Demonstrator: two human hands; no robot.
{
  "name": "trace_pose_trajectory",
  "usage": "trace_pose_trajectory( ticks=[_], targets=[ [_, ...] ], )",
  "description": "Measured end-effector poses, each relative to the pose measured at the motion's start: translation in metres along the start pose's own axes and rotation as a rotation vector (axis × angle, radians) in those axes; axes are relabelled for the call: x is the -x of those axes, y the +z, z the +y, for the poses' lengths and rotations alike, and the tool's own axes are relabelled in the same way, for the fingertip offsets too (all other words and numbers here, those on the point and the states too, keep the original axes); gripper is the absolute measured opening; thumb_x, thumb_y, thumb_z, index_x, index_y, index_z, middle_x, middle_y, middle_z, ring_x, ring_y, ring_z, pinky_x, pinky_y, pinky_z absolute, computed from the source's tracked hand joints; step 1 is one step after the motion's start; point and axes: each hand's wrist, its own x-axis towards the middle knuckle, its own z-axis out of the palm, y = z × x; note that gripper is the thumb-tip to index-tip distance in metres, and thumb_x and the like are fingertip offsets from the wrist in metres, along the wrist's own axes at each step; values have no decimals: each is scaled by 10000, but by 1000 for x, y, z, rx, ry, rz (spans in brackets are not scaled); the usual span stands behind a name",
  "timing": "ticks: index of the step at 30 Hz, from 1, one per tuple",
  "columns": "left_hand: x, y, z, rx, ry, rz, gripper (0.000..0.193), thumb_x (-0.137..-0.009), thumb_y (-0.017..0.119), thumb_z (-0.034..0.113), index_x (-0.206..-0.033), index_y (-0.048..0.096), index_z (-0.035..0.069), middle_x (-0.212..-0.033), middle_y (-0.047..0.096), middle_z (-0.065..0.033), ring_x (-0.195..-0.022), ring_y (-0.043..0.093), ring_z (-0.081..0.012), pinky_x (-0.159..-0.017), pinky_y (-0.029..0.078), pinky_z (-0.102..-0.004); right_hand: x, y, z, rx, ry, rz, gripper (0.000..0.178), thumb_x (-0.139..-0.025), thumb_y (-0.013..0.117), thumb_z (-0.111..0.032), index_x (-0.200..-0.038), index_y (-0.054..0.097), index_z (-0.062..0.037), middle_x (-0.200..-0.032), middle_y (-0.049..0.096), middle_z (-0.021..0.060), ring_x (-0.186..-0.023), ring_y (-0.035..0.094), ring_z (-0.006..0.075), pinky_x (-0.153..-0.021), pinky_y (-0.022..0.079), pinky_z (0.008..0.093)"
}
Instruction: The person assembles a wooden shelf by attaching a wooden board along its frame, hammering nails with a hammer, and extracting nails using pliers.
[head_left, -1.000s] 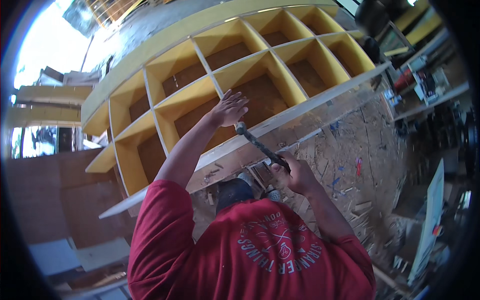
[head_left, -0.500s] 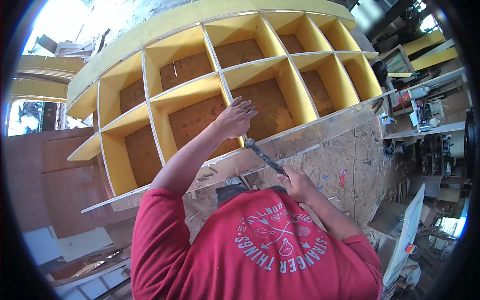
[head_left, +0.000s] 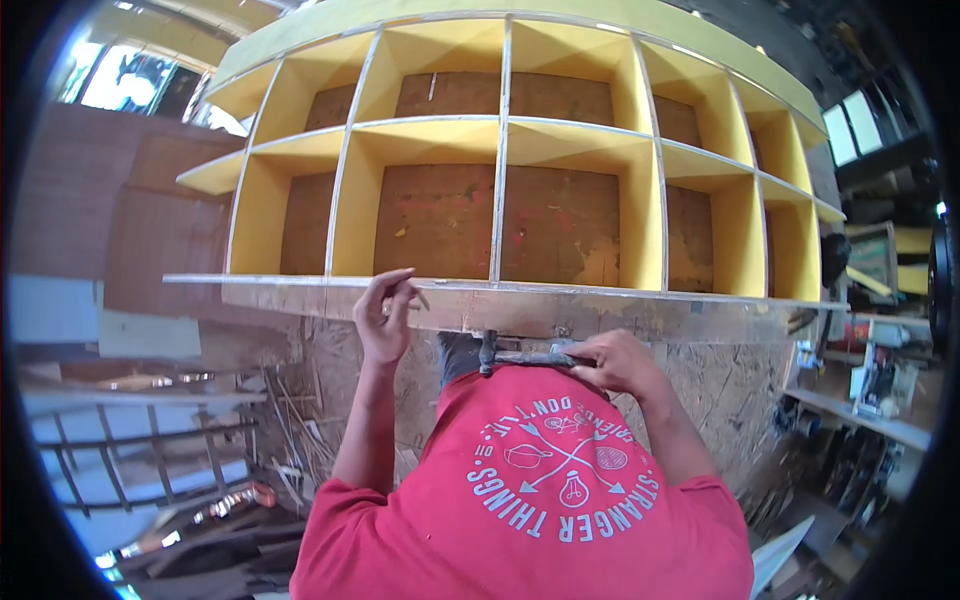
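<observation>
My right hand [head_left: 615, 360] grips a dark hammer [head_left: 530, 357] by its handle, close in front of my red shirt. The hammer lies nearly level, its head pointing left. My left hand [head_left: 387, 315] is at the near edge of a yellow compartmented wooden shelf unit [head_left: 497, 215], left of the middle. Its fingers are bent in toward the palm; whether something small is pinched in them is hard to see. A small light sliver [head_left: 422, 299] shows beside its fingertips. The shelf unit lies with its compartments facing up, showing brown wood inside.
A worn wooden board [head_left: 600, 312] runs along the unit's near side. Shelves with tools and containers [head_left: 870, 385] stand at the right. Large brown sheets [head_left: 150, 230] lie at the left, with a dark lattice frame [head_left: 150, 455] and wood scraps [head_left: 290, 440] nearer me.
My left hand has come off the middle divider, back to the near edge and leftward. The hammer has drawn close to my body and turned level. The view has swung round.
</observation>
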Motion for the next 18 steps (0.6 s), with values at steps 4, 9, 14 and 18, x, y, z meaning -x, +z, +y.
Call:
trace_pose_trajectory(
  ticks=[4, 9, 14, 18],
  targets=[
    [83, 1, -51, 3, -239, 287, 172, -1031, 612, 60, -1134, 727, -14, -912, 734, -70, -862, 706, -124, -799, 558, -267, -37, -9, 31, 33, -186, 153, 346, -904, 709, -343, -1228, 761, -234, -950, 752, 128, -922, 717, 340, -799, 564, 486],
    [134, 44, -69, 270, -599, 341, 271, -1033, 646, 137, -1242, 677, -32, -1048, 748, -122, -885, 732, -186, -818, 587, -307, -36, -5, 48, 54, -130, 76, 356, -908, 694, -341, -1234, 767, -219, -965, 749, 119, -936, 715, 344, -805, 565, 485],
    [102, 67, -75, 648, -695, 291, 931, -985, 699, 509, -1560, 314, -114, -1577, 435, -299, -1500, 430, -356, -1236, 346, -488, -37, 0, 62, 120, -62, -105, 409, -905, 689, -318, -1304, 740, -239, -1033, 760, 151, -973, 720, 374, -865, 565, 503],
    [37, 77, -86, 856, -832, 465, 890, -982, 702, 520, -1550, 363, -76, -1571, 457, -244, -1474, 457, -330, -1221, 364, -483, -59, 20, 64, 154, -75, -272, 437, -915, 713, -370, -1317, 727, -200, -1026, 756, 155, -970, 711, 392, -852, 561, 479]
  ],
)
